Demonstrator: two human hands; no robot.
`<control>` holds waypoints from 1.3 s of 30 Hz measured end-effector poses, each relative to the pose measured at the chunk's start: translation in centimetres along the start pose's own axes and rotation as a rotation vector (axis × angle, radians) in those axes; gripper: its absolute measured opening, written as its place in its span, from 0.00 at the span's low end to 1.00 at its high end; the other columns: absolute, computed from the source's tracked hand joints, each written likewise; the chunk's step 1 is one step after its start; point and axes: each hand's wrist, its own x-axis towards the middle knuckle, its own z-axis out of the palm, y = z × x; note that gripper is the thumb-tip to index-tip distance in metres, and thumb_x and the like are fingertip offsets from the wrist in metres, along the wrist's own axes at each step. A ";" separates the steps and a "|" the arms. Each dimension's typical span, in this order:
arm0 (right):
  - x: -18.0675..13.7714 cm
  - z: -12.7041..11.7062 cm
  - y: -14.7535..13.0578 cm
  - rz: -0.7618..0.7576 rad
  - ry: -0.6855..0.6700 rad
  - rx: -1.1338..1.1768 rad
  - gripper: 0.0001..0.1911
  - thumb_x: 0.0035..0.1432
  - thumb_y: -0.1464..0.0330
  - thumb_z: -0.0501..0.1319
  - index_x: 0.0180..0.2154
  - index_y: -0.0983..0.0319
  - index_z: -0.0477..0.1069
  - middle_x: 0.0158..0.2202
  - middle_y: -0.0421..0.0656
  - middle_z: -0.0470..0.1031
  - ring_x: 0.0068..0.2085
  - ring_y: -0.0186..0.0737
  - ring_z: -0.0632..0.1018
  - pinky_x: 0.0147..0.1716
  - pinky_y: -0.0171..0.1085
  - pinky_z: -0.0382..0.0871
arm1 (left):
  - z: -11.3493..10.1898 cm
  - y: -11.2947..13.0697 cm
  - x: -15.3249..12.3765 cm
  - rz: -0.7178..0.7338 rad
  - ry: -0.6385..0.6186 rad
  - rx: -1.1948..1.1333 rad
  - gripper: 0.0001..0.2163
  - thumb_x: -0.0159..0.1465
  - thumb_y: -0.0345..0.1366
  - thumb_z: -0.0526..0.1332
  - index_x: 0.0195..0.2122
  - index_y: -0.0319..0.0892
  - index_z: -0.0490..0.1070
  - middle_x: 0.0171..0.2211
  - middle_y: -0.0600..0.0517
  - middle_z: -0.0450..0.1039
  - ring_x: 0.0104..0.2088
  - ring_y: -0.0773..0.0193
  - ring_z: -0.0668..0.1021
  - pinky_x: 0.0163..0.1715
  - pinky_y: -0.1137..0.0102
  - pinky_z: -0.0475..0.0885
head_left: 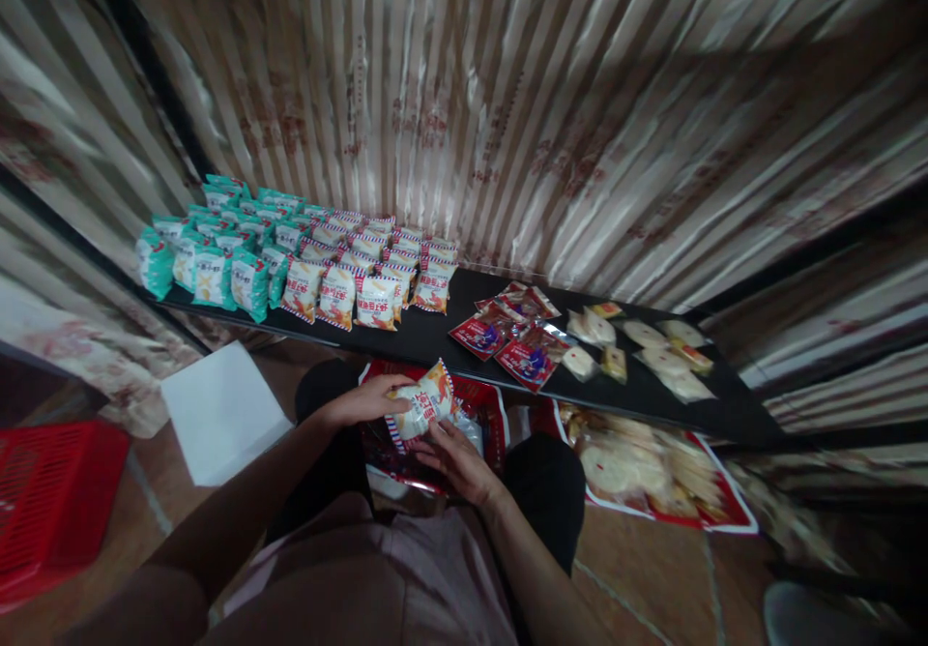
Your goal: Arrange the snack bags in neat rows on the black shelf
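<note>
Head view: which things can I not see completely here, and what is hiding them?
All in the head view:
Held packet: partly covered by the left hand and right hand.
Red container: contents partly hidden by hands and packet.
Teal packets: rear ones hidden by front ones; small print blurred.
Red basket: cut off by left edge.
Grey object: cut off by bottom edge.

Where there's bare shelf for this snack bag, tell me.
The black shelf is bare between the striped bags and red packets, and at its right end, past the pale packs. The left, with green bags beside the striped ones, is crowded.
</note>
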 end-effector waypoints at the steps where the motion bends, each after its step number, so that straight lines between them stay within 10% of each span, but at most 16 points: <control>1: 0.1 0.0 -0.1 -0.047 0.058 -0.065 0.29 0.44 0.58 0.69 0.47 0.58 0.66 0.43 0.44 0.76 0.42 0.44 0.79 0.46 0.47 0.71 | -0.4 -0.1 0.2 -0.017 -0.023 0.001 0.23 0.55 0.38 0.58 0.53 0.39 0.66 0.53 0.47 0.70 0.50 0.57 0.73 0.50 0.67 0.66; 7: 0.6 -0.9 -2.4 -0.584 0.356 -0.647 0.44 0.45 0.54 0.66 0.61 0.57 0.53 0.60 0.49 0.62 0.60 0.51 0.63 0.57 0.51 0.61 | -2.2 -0.5 1.5 -0.073 -0.189 0.195 0.26 0.52 0.37 0.60 0.53 0.38 0.67 0.49 0.48 0.73 0.46 0.58 0.75 0.43 0.71 0.69; 14: 0.3 0.2 -6.4 -0.749 -0.142 -1.335 0.27 0.54 0.58 0.62 0.55 0.57 0.65 0.53 0.49 0.71 0.58 0.51 0.66 0.57 0.52 0.56 | -2.0 2.2 2.6 0.034 -0.304 0.493 0.22 0.52 0.36 0.62 0.50 0.43 0.70 0.48 0.50 0.74 0.44 0.60 0.76 0.43 0.73 0.68; 23: 1.6 0.5 -7.9 -0.543 -0.103 -1.134 0.19 0.54 0.58 0.61 0.45 0.60 0.74 0.38 0.46 0.74 0.40 0.45 0.74 0.41 0.40 0.67 | -3.0 4.9 4.1 0.101 -0.040 0.575 0.20 0.55 0.43 0.63 0.48 0.42 0.69 0.40 0.50 0.75 0.40 0.60 0.77 0.39 0.71 0.69; 33: 7.8 1.0 -10.0 -0.689 0.216 -0.600 0.21 0.49 0.58 0.63 0.44 0.62 0.73 0.40 0.45 0.76 0.40 0.44 0.74 0.44 0.43 0.67 | 0.5 4.3 5.7 0.503 0.725 0.700 0.18 0.62 0.31 0.52 0.54 0.39 0.63 0.62 0.42 0.54 0.64 0.53 0.53 0.61 0.53 0.56; 39: 11.9 1.6 -11.1 -0.739 0.379 -0.511 0.22 0.48 0.56 0.62 0.41 0.63 0.74 0.36 0.45 0.78 0.37 0.44 0.75 0.39 0.41 0.68 | 2.1 1.1 7.5 0.430 0.720 0.694 0.21 0.61 0.25 0.49 0.56 0.35 0.61 0.64 0.39 0.49 0.66 0.51 0.48 0.61 0.52 0.58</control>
